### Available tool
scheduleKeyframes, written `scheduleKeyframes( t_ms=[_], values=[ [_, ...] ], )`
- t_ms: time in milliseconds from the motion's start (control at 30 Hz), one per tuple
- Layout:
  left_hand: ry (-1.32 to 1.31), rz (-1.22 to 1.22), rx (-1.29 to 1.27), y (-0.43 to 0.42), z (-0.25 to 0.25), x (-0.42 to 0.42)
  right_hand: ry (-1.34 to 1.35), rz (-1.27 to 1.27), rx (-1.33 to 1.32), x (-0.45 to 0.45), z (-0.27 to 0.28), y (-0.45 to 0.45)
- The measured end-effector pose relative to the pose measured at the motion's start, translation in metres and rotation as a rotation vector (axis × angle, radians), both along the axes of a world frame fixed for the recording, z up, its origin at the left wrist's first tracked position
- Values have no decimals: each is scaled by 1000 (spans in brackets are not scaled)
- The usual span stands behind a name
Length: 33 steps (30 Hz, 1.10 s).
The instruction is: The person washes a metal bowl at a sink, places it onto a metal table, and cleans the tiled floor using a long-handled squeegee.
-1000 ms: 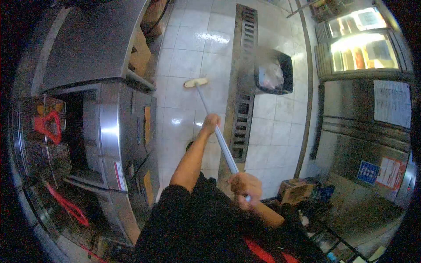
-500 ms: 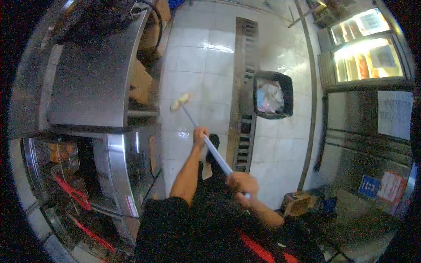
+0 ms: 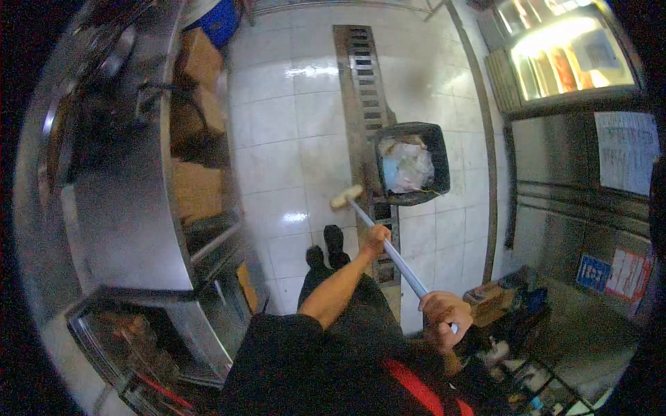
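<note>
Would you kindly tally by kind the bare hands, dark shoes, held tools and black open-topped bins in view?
Bare left hand and bare right hand: 2
Dark shoes: 2
Long grey-handled tool with a pale head: 1
Black rectangular open-topped bin: 1
Total: 6

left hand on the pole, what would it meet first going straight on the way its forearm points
The left hand would probably meet the black bin first, though depth is unclear and it might pass above.
</note>
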<state>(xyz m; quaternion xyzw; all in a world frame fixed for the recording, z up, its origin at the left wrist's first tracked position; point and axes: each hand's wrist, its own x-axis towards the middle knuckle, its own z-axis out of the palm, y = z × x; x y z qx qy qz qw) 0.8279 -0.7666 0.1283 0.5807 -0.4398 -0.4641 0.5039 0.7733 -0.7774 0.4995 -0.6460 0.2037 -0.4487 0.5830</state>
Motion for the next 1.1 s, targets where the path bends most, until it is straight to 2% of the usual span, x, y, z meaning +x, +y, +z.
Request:
scheduleKeyframes(
  t_ms=[67, 133, 167, 200, 267, 367, 400, 433, 467, 500, 533, 567, 600, 667, 700, 767, 800, 833, 867, 900, 1000, 1033, 1100],
  values=[
    [-280, -51, -156, -29, -7, 29, 2, -136, 26, 2, -10, -6],
    [-247, -165, -205, -74, -46, 81, 60, -281, 39, 18, -41, -5],
    [-336, -96, -256, -98, -41, 107, 105, -362, 32, 29, -61, -3],
    [-777, -314, -38, -118, -54, 133, 155, -439, 27, 43, -84, -6],
    [-614, -283, -192, -139, -34, 156, 232, -564, -5, 56, -90, -26],
    [-185, -201, -277, -111, -15, 110, 360, -650, 88, 65, -21, -38],
    [-178, -266, -256, -93, -3, 91, 161, -685, 144, 72, -9, -33],
    [-173, -332, -241, -62, 8, 68, 154, -695, 165, 75, 1, -28],
    [135, -400, -211, -40, 14, 48, 153, -714, 186, 79, 9, -26],
    [90, -421, -29, -3, -2, 21, 153, -741, 201, 81, 7, -18],
    [192, -454, 34, 23, -12, 10, 156, -759, 192, 78, -6, -9],
    [136, -420, 219, 53, -59, -28, 157, -767, 170, 76, -15, -10],
    [-1, -474, 85, 27, -62, -37, 182, -889, 93, 84, -12, -14],
    [-299, -587, -83, 46, -65, -23, 9, -756, 153, 70, -11, 4],
    [-128, -355, -150, 48, -51, -10, 23, -782, 229, 75, 0, 12],
    [-25, -404, -248, 19, -27, 34, 62, -837, 221, 76, 12, 19],
    [94, -539, -25, -6, -1, 59, 50, -841, 211, 72, 7, 27],
    [14, -398, -95, -14, -3, 71, 36, -846, 209, 67, -2, 38],
    [-123, -422, -158, -25, -10, 91, 22, -847, 205, 68, -14, 40],
    [-264, -441, -233, -23, -14, 97, 24, -905, 78, 63, -31, 55],
    [-243, -477, -296, 3, 18, 90, -40, -838, 179, 50, -22, 101],
    [-131, -678, -105, 16, 35, 82, 15, -878, 175, 43, -13, 115],
    [-163, -546, -304, 70, 20, 39, 124, -966, 182, 24, 7, 147]
  ],
)
